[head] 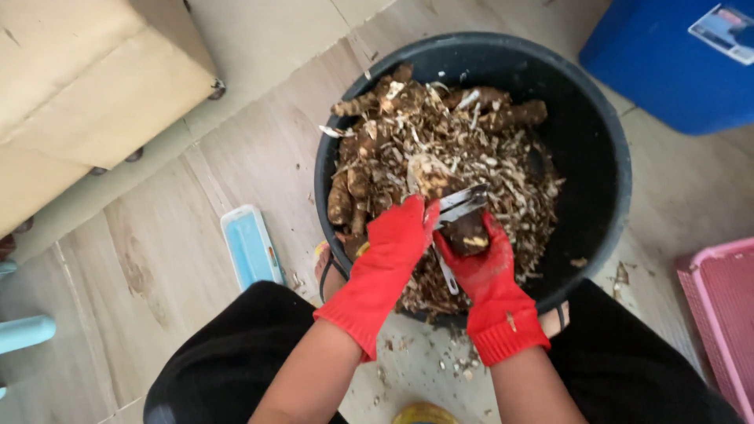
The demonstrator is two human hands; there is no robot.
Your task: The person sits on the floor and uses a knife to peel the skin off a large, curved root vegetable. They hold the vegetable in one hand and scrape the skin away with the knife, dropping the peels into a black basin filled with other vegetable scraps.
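Over one black tub of roots and peelings: two red-gloved hands. Left hand grips one root (half peeled); right hand grips one peeler, touching it.

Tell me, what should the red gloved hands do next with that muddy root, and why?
Probably draw the peeler in the right hand along the root again while the left hand steadies it. Its near end looks dark and unpeeled, and it sits over the black tub, so scraps would fall inside.
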